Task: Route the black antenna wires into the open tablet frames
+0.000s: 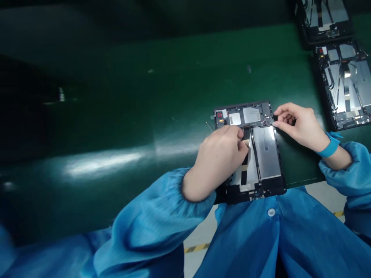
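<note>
An opened tablet lies on the green work surface near its front edge, with circuit parts, pale plates and dark flat cables showing. Over its left half rests my left hand, fingers curled and pinched together; whatever they grip is hidden. At the tablet's upper right edge, my right hand has its thumb and forefinger closed near a small dark part by the frame. What exactly those fingertips hold is too small to make out. A blue band circles my right wrist.
A second opened tablet lies to the right, and a third opened tablet sits behind it at the upper right. The green work surface stretches left, with small specks on it. Its front edge runs close to my body.
</note>
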Demonstrator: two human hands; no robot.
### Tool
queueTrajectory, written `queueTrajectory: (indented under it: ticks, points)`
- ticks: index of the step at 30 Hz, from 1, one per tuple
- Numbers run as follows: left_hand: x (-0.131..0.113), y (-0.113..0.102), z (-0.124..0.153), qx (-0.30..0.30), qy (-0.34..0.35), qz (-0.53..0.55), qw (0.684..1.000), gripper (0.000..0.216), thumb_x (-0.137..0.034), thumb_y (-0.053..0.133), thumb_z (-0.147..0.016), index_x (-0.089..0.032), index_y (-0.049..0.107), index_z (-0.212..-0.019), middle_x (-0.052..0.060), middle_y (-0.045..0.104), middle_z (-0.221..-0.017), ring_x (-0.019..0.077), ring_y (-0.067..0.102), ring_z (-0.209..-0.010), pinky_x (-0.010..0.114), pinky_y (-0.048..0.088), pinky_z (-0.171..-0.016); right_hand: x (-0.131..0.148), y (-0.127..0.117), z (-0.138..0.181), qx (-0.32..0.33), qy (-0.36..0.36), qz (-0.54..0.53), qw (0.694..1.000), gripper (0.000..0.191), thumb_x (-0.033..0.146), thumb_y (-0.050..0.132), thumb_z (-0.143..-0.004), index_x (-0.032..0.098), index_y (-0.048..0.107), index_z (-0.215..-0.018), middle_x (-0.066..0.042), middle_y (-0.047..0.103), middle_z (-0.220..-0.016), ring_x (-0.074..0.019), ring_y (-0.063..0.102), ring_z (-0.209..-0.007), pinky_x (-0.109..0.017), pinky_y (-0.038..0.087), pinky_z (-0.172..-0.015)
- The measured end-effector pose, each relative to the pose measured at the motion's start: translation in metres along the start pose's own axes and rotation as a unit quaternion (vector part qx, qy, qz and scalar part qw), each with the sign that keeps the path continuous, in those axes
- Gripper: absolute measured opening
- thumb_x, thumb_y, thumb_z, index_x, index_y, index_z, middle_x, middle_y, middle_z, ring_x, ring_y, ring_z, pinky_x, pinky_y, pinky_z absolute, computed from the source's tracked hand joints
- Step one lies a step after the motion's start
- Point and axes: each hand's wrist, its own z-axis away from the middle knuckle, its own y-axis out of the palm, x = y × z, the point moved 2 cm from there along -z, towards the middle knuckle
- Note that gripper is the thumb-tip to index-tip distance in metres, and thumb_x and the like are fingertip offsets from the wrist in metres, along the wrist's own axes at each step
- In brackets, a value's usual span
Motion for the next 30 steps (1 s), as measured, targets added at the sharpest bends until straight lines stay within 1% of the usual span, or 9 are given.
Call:
queueTrajectory:
  ticks: [2, 5, 10, 12, 14, 16, 19, 23, 30]
  points:
    - [0.002, -0.006, -0.002, 0.014, 0.007, 0.029, 0.999, 0.005, -0.019, 0.057, -0.086, -0.023, 0.061, -0.086, 0.006, 0.071, -0.082, 0.0238, 0.068, -0.077, 0.036, 0.053, -0.070, 0.000, 0.000, 0.000, 0.002, -0.001, 0.000, 1.000, 0.015, 0.021, 0.077, -0.089, 0.021, 0.071, -0.102, 0.001, 0.073, -0.080, -0.0139, 0.065, -0.071, -0.029, 0.055, -0.074]
    - [0.002, -0.014, -0.006, 0.019, 0.017, 0.062, 0.998, 0.007, -0.021, 0.058, -0.087, -0.024, 0.057, -0.081, 0.004, 0.069, -0.079, 0.0212, 0.065, -0.074, 0.034, 0.051, -0.069, -0.001, -0.001, 0.000, 0.007, -0.005, -0.002, 1.000, 0.015, 0.020, 0.077, -0.088, 0.020, 0.071, -0.102, 0.001, 0.073, -0.080, -0.0137, 0.065, -0.070, -0.029, 0.055, -0.075]
    - [-0.008, -0.014, -0.024, -0.044, 0.065, 0.080, 0.994, 0.011, -0.022, 0.058, -0.092, -0.021, 0.068, -0.095, 0.009, 0.074, -0.098, 0.0257, 0.067, -0.095, 0.040, 0.054, -0.089, -0.001, -0.004, 0.000, 0.013, 0.000, 0.003, 1.000, 0.015, 0.023, 0.076, -0.090, 0.020, 0.070, -0.103, 0.001, 0.073, -0.078, -0.0138, 0.064, -0.068, -0.030, 0.055, -0.074]
    - [-0.012, -0.009, -0.036, -0.028, 0.103, 0.087, 0.990, 0.015, -0.023, 0.057, -0.094, -0.020, 0.072, -0.096, 0.011, 0.074, -0.102, 0.0276, 0.066, -0.101, 0.043, 0.053, -0.095, -0.001, -0.005, 0.000, 0.013, 0.000, 0.003, 1.000, 0.015, 0.025, 0.076, -0.090, 0.020, 0.070, -0.103, 0.001, 0.073, -0.078, -0.0139, 0.064, -0.066, -0.030, 0.056, -0.073]
    - [-0.013, -0.005, -0.050, 0.013, 0.132, 0.106, 0.986, 0.017, -0.023, 0.057, -0.094, -0.019, 0.073, -0.092, 0.010, 0.074, -0.099, 0.0272, 0.066, -0.099, 0.043, 0.052, -0.095, 0.000, -0.006, 0.000, 0.013, 0.001, 0.003, 1.000, 0.015, 0.024, 0.077, -0.089, 0.021, 0.070, -0.101, 0.001, 0.073, -0.077, -0.0138, 0.064, -0.066, -0.029, 0.055, -0.072]
    - [-0.012, -0.004, -0.060, 0.048, 0.139, 0.129, 0.981, 0.018, -0.023, 0.057, -0.094, -0.018, 0.073, -0.089, 0.008, 0.073, -0.096, 0.0254, 0.066, -0.095, 0.040, 0.052, -0.092, 0.001, -0.007, -0.001, 0.012, 0.001, 0.003, 1.000, 0.014, 0.022, 0.077, -0.087, 0.021, 0.071, -0.100, 0.002, 0.073, -0.075, -0.0137, 0.064, -0.065, -0.029, 0.055, -0.071]
    - [-0.009, -0.007, -0.068, 0.077, 0.130, 0.156, 0.976, 0.016, -0.024, 0.060, -0.093, -0.017, 0.075, -0.090, 0.007, 0.074, -0.094, 0.0220, 0.067, -0.088, 0.037, 0.051, -0.087, 0.001, -0.008, -0.001, 0.012, 0.001, 0.008, 1.000, 0.013, 0.021, 0.078, -0.087, 0.021, 0.070, -0.098, 0.001, 0.073, -0.075, -0.0140, 0.065, -0.065, -0.029, 0.056, -0.070]
    - [-0.008, -0.011, -0.070, 0.080, 0.124, 0.161, 0.976, 0.017, -0.022, 0.060, -0.092, -0.017, 0.076, -0.089, 0.006, 0.075, -0.093, 0.0195, 0.067, -0.082, 0.034, 0.051, -0.083, 0.001, -0.011, -0.001, 0.016, 0.002, 0.015, 1.000, 0.012, 0.025, 0.079, -0.089, 0.021, 0.070, -0.096, 0.000, 0.074, -0.077, -0.0148, 0.066, -0.066, -0.030, 0.056, -0.070]
    - [-0.008, -0.012, -0.070, 0.079, 0.133, 0.170, 0.973, 0.017, -0.023, 0.062, -0.093, -0.017, 0.077, -0.088, 0.006, 0.075, -0.092, 0.0199, 0.068, -0.084, 0.034, 0.052, -0.086, 0.003, -0.014, 0.001, 0.010, -0.003, 0.025, 1.000, 0.015, 0.032, 0.080, -0.091, 0.021, 0.071, -0.096, 0.000, 0.073, -0.078, -0.0151, 0.065, -0.068, -0.029, 0.055, -0.068]
